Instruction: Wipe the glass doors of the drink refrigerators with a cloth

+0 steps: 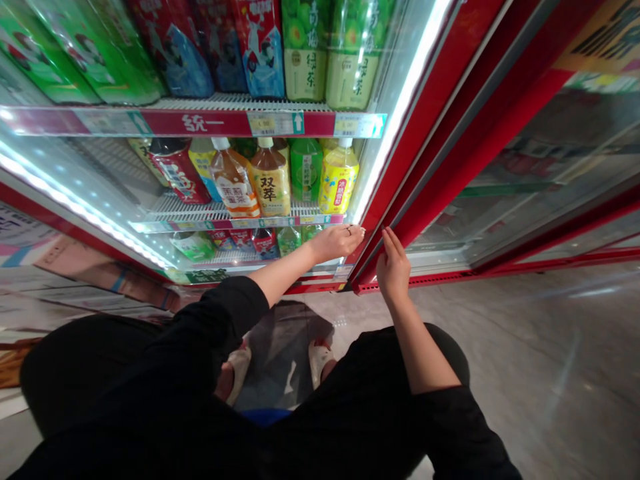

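Observation:
My left hand (340,242) reaches across to the lower right of the lit drinks fridge, beside its red frame (373,223). Its fingers are bent and pressed together, with a ring on one of them; what they hold, if anything, is too small to make out. My right hand (394,265) is open, its fingers stretched out at the edge of the red fridge door (425,183). Above my left hand, a yellow-labelled bottle (340,179) stands on the middle shelf (193,215), with brown tea bottles (270,179) to its left.
Larger green bottles (353,57) and red-and-blue packs (259,53) fill the upper shelf. More drinks (264,243) stand on the low shelf. Cardboard boxes (95,267) are at the left. My knees are bent over the grey floor (525,347).

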A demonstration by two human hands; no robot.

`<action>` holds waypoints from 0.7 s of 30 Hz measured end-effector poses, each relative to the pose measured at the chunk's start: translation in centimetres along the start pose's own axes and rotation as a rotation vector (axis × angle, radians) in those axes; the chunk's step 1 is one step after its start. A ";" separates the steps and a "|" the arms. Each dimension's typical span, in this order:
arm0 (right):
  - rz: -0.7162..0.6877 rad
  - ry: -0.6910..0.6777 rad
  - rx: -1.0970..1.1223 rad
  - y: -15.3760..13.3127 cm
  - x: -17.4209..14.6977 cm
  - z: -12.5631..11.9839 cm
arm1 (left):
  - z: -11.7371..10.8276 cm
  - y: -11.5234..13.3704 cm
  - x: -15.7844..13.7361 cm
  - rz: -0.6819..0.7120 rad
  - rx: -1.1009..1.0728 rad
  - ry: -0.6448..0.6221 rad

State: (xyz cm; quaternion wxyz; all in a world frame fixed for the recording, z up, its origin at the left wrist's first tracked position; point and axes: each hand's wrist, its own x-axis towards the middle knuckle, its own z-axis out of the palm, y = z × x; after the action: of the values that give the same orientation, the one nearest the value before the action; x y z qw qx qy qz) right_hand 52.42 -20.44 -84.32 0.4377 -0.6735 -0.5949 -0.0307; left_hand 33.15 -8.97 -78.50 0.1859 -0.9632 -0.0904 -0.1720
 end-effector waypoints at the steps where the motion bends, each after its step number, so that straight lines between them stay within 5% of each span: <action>1: 0.001 -0.011 0.000 0.0 -0.1 -0.1 | 0.0 -0.2 -1.1 0.004 0.000 -0.006; 5: -0.003 -0.066 0.010 0.1 -0.4 -0.2 | -0.3 -0.9 -2.4 -0.015 0.008 -0.005; 13: -0.003 -0.168 0.011 0.0 -0.9 -0.2 | 1.9 0.3 2.1 -0.071 0.003 0.087; 21: 0.004 -0.165 0.020 0.2 -0.9 -0.1 | 2.7 -0.7 -4.0 0.047 -0.011 0.062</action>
State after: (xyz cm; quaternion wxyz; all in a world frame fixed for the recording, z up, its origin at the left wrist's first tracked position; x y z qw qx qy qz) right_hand 52.37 -21.19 -84.92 0.3940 -0.6705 -0.6279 0.0316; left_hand 30.09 -7.73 -82.12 0.1873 -0.9602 -0.0608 -0.1980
